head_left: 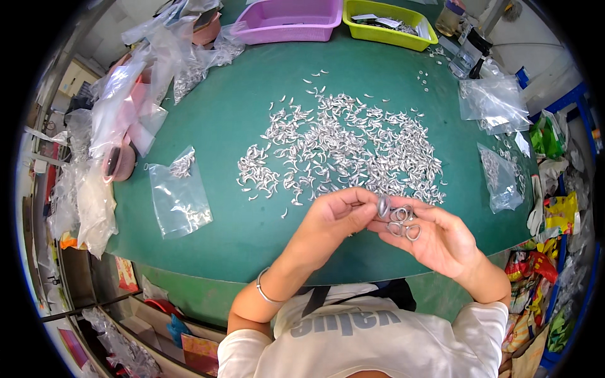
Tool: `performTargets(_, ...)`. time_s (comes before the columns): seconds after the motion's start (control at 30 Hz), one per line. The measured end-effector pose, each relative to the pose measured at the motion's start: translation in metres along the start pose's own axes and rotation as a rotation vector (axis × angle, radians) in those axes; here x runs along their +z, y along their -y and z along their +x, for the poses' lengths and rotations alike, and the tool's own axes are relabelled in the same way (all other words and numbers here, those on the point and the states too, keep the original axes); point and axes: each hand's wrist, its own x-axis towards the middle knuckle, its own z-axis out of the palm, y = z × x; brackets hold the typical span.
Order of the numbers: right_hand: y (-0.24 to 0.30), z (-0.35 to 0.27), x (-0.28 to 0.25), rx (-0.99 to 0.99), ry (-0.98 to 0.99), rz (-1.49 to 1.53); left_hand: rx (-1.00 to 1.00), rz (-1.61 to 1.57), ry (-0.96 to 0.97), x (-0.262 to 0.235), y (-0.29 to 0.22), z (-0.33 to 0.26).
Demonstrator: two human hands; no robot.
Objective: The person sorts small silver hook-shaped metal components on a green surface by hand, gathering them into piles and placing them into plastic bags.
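Note:
Near the table's front edge my two hands meet. My left hand (337, 220) is closed, its thumb and forefinger pinching a grey oval metal piece (384, 206). Palm up, my right hand (441, 242) cradles several grey metal rings (401, 215) on its fingers, and its fingertips reach to the oval piece. Just beyond the hands spreads a wide heap of small curved silvery metal pieces (340, 142). My fingers partly cover the oval piece, so its full shape is hidden.
On the green table (208, 113) stand a purple basket (290, 31) and a yellow-green basket (391, 34) at the back. Clear bags of metal pieces lie at left (179, 208) and right (501, 179). Plastic bags (495, 101) and a pink container (120, 160) line the sides.

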Motion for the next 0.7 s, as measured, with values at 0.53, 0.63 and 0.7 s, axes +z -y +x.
performTargets(0.53,-0.007,-0.003,-0.005,-0.135,0.065,-0.35,-0.03,-0.32,0.195,-0.008,0.005,-0.003)
performTargets(0.63,-0.007,-0.003,0.001,-0.144,0.069,-0.351,-0.046,-0.338,0.192,-0.004,0.007,-0.004)
performTargets(0.7,-0.008,-0.002,-0.001,-0.142,0.079,-0.367,-0.048,-0.374,0.209,-0.001,0.009,-0.003)
